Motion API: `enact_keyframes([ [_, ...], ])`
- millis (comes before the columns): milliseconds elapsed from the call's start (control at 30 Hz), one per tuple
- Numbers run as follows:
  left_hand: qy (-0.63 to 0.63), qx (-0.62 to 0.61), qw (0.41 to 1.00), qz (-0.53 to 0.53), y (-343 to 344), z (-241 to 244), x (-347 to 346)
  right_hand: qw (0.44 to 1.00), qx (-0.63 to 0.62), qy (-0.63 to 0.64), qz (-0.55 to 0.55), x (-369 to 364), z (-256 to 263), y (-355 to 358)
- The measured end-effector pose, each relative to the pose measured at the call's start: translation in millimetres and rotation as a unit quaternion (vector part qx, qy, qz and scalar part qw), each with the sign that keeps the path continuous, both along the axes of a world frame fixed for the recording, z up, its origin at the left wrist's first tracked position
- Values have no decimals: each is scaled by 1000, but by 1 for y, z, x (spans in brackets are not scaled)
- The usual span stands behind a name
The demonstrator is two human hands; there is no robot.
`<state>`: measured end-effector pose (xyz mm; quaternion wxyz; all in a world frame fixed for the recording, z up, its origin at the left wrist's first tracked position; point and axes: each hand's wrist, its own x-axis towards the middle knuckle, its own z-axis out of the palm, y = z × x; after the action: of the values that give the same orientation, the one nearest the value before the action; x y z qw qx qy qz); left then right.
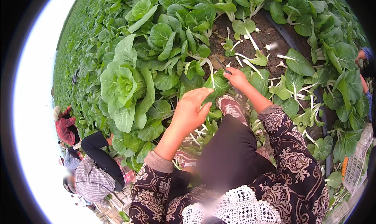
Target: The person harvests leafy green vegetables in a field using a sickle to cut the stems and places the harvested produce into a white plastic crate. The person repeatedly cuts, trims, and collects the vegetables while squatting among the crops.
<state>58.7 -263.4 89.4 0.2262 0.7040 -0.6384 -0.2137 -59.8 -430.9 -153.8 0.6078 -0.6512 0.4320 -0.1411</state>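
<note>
My right hand (237, 78) is closed round the dark handle of a knife (220, 63), whose blade points up and left over the soil beside leafy greens with pale stalks. Lower and to the left, my left hand (192, 108) is raised with the thumb apart from the fingers, and no object shows in it. Just beyond its fingertips lies a green leaf with a white stalk (216, 83). Uncut leafy green plants (161, 36) stand ahead, and a larger pale green head (124, 84) grows to the left. Cut leaves (260, 80) lie about on the soil.
A dark drip line (283, 33) runs over the soil at the right. Plastic crates (357, 162) stand at the lower right, more at the lower left. Several people, one in a checked shirt (94, 178), are at the left; another person's blue sleeves (367, 53) show at the right edge.
</note>
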Motion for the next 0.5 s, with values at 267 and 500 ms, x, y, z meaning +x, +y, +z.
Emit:
enact_keyframes([
  [267, -314, 83, 946, 20, -123, -168, 84, 998, 1, 47, 33, 23, -28, -25],
  [500, -238, 234, 925, 184, -90, -193, 166, 995, -20, 61, 75, 48, -33, -35],
])
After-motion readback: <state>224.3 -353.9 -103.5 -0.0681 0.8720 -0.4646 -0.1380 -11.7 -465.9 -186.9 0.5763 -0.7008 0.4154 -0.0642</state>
